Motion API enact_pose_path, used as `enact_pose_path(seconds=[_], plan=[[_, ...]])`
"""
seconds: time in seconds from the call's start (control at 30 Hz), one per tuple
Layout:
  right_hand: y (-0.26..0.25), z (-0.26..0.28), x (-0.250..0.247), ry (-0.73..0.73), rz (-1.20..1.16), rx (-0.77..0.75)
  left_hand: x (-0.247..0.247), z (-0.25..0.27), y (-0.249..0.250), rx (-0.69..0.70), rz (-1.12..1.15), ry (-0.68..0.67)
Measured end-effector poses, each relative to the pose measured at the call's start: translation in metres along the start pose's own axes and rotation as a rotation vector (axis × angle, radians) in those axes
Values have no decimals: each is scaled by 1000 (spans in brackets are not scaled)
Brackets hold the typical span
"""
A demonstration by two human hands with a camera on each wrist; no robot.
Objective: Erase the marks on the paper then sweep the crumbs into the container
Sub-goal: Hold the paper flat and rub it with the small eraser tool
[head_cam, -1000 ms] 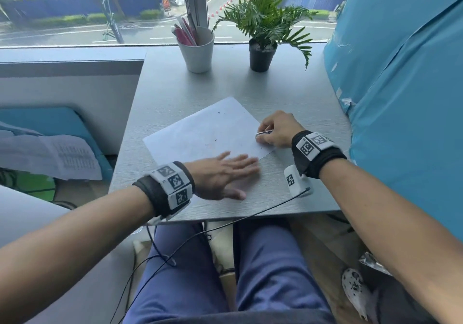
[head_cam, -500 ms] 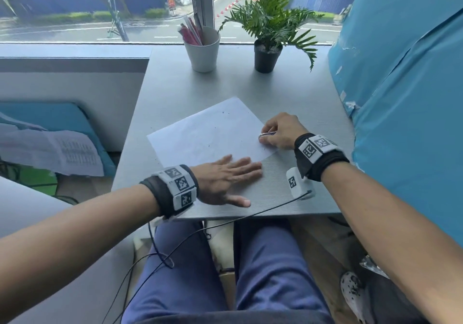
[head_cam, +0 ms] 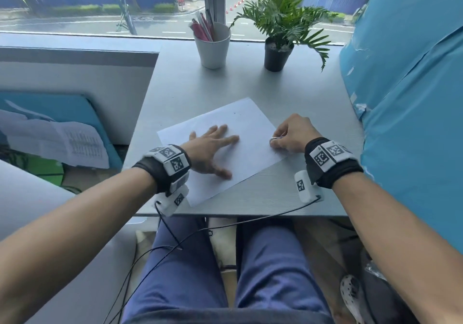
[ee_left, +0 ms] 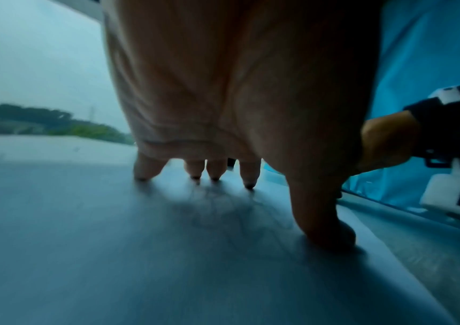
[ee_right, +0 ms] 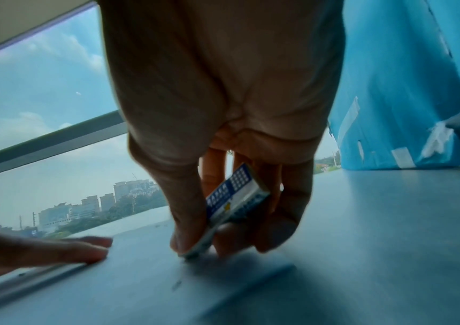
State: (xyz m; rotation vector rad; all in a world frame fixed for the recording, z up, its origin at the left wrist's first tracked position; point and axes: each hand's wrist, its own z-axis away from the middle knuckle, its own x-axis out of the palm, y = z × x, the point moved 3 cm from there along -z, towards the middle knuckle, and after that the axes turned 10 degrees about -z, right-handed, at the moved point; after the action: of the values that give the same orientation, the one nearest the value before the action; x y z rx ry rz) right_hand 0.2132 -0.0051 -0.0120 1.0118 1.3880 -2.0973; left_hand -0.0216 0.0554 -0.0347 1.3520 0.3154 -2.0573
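The eraser (ee_right: 233, 201) is mostly hidden in the head view, where only a thin pale sliver shows past the knuckles of the right hand (head_cam: 292, 134). The right wrist view shows it better: a small flat block in a blue and white printed sleeve, pinched between thumb and curled fingers (ee_right: 292, 198), its lower tip touching the paper (head_cam: 225, 145) close to that sheet's right edge. A few short dark specks lie on the sheet just in front of the tip; whether they are marks or crumbs cannot be told. The print on the sleeve is too blurred to read.

The left hand (head_cam: 213, 148) lies flat on the middle of the paper, fingers straight and spread, thumb out toward the near edge. The left wrist view is dim and blurred; 4 fingertips and the thumb touch the sheet.

The paper is 1 thin white sheet, set at an angle on the smooth grey counter (head_cam: 288, 90), its near corner close to the front edge. Bare counter runs beyond the sheet up to a white cup (head_cam: 213, 48) holding pens and a small plant (head_cam: 278, 38) in a black pot by the window. A wrinkled blue sheet (head_cam: 413, 98) crowds the counter's right side.
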Motion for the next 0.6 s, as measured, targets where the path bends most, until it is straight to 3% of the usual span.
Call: enact_pose_path(seconds=[0.2, 0.33, 0.47, 0.5, 0.6], plan=[[-38, 12, 27, -99, -62, -198, 4, -5, -1, -7, -2, -76], [-42, 10, 34, 34, -58, -167, 3, -6, -2, -13, -11, -95], [-58, 41, 60, -230, -31, -313, 4, -5, -1, -13, -13, -98], [-59, 39, 58, -232, -9, -324, 3, -5, -1, -13, -13, -102], [-50, 16, 33, -41, -32, -228, 2, -4, 0, -18, -13, -110]])
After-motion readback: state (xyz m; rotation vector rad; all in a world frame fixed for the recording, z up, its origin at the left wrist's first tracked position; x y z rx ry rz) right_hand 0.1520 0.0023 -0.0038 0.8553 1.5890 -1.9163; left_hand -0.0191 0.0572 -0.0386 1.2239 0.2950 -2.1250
